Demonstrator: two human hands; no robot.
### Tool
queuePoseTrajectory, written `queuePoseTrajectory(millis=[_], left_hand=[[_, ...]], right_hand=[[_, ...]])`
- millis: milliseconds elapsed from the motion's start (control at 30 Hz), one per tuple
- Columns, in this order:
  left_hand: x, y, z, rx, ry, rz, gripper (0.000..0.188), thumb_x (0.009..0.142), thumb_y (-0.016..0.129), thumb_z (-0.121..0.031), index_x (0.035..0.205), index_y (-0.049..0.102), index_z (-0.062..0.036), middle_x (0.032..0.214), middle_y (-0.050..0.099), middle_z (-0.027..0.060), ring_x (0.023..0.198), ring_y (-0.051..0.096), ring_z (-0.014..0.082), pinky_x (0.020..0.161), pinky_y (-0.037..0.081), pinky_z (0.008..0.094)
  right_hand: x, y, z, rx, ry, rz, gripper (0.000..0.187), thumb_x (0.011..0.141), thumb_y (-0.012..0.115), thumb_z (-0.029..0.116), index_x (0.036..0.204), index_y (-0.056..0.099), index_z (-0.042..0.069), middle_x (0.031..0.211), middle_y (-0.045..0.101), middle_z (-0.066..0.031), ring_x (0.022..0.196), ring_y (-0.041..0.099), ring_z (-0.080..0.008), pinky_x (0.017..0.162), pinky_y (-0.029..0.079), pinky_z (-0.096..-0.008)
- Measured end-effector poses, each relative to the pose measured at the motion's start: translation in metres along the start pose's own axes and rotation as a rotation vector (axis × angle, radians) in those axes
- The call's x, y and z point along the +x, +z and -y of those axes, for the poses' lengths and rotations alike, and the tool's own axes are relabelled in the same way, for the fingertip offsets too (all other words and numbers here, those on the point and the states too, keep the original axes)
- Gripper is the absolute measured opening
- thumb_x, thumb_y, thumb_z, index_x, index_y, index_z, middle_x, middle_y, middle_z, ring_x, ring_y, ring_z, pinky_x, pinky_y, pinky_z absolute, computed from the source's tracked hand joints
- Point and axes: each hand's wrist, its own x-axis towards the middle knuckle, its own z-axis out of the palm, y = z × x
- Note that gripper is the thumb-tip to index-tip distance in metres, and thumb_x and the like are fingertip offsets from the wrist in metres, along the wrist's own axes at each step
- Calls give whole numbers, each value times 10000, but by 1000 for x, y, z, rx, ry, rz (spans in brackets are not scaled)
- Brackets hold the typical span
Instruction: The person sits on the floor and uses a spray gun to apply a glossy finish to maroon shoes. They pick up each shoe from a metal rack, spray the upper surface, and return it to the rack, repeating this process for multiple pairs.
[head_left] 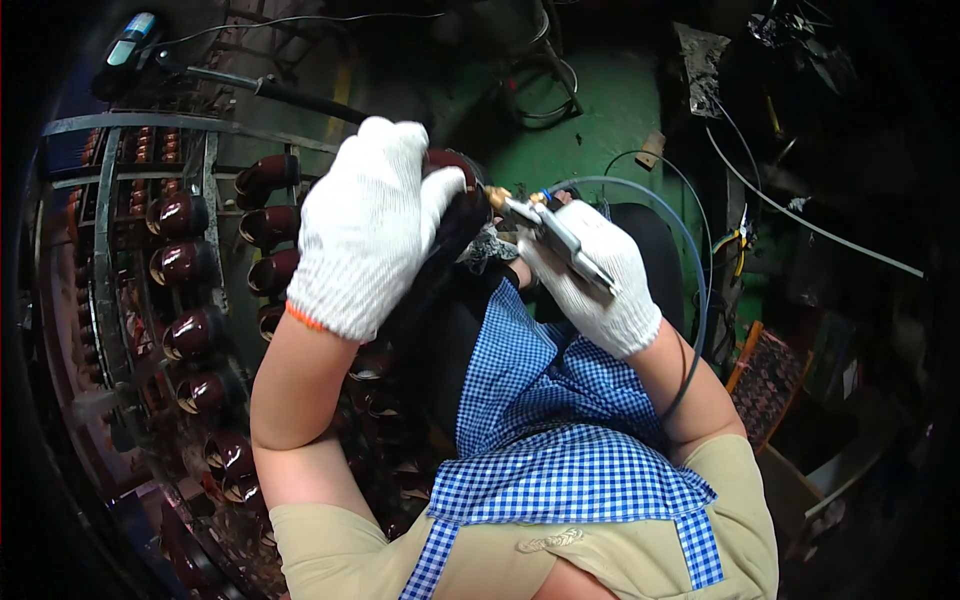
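My left hand (365, 225), in a white knitted glove with an orange cuff edge, is closed around a dark red shoe (452, 162). Much of the shoe lies behind the glove, and a black part hangs below it, too dark to make out fully. My right hand (605, 280), gloved in white too, grips a small metal spray gun (562, 238). Its brass nozzle points left at the shoe, close to it. From the gun a thin blue-grey air hose (700, 265) curves up and round to the right. Trigger and fingers are partly hidden behind the gun body.
Left of me stands a metal rack (108, 240) with rows of glossy dark red shoes (185, 262). A dark pole with a device (130, 45) on its end reaches across the upper left. Ahead is green floor (600, 110); a patterned chair (768, 385) stands right.
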Motion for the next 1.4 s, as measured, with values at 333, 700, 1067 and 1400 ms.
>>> queuePoseTrajectory(millis=[333, 700, 1067, 1400], left_hand=[[20, 11, 51, -13, -453, 110, 469, 991, 688, -485, 1138, 654, -40, 1105, 708, 207, 1008, 705, 405, 893, 547, 443], [-122, 6, 58, -990, -643, -106, 724, 1112, 566, -484, 1631, 361, -23, 1276, 527, 10, 984, 518, 97, 881, 468, 262], [-227, 13, 18, -822, -749, -22, 605, 990, 567, 62, 1576, 466, -48, 1267, 586, 79, 1146, 582, 166, 1056, 474, 314], [-189, -9, -7, -499, -186, 92, 547, 793, 778, 93, 1310, 710, -72, 979, 657, 129, 875, 659, 324, 826, 556, 399]], right_hand=[[16, 59, -9, 170, 1, -35, 187, 948, 801, 204, 1068, 760, 67, 828, 657, -109, 681, 678, -287, 612, 536, -376], [-28, 65, 3, 63, -99, 1, 251, 891, 833, 186, 1122, 771, 111, 933, 717, -82, 774, 715, -271, 670, 580, -369], [-58, 60, 7, -18, -82, 80, 213, 871, 845, 249, 1029, 754, 140, 823, 632, -62, 659, 607, -278, 600, 495, -386], [-60, 13, 14, -8, -103, 265, 201, 910, 819, 291, 922, 728, 112, 789, 631, -84, 658, 620, -268, 589, 506, -364]])
